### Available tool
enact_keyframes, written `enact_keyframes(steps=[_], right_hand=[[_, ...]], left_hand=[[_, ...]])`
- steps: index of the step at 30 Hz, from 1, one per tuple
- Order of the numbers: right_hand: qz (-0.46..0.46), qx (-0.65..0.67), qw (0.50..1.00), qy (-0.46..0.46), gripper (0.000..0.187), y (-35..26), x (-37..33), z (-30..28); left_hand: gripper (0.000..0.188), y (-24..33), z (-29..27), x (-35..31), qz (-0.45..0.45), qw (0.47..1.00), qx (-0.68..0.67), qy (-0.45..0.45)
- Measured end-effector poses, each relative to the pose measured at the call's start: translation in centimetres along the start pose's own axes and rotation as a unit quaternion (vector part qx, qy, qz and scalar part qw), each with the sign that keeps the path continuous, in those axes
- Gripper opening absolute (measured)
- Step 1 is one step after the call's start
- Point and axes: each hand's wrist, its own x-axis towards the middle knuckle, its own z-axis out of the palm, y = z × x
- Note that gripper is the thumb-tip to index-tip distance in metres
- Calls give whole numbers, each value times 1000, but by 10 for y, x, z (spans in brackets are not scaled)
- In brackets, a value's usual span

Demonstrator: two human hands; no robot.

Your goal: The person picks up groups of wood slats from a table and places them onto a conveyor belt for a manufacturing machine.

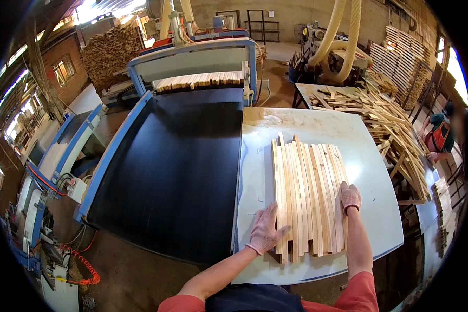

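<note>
Wood strips | left hand touching, fingers apart | right hand opposite, fingers unclear

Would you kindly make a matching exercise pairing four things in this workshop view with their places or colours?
Things:
1. left hand
2. right hand
3. conveyor belt
4. coiled hose

Places or colours:
A. orange-red
B. against the right side of the wooden strips
C. black
D. against the left side of the wooden strips

Pairs: 1-D; 2-B; 3-C; 4-A

Beyond the brown floor stand a beige wall and a windowed reddish wall.
</note>
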Motion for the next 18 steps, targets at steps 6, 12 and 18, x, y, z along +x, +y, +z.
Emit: enact_keyframes(steps=[6,12,18], right_hand=[[-15,12,1000,-23,76,-8,-22,3],[-51,12,995,-81,75,-71,-92,37],[-154,2,976,-154,76,-176,-203,93]], left_hand=[[97,-5,6,6,-79,995,-55,0],[95,-95,-66,-21,-126,974,-188,-15],[94,-207,-209,-61,-155,978,-141,-4]])
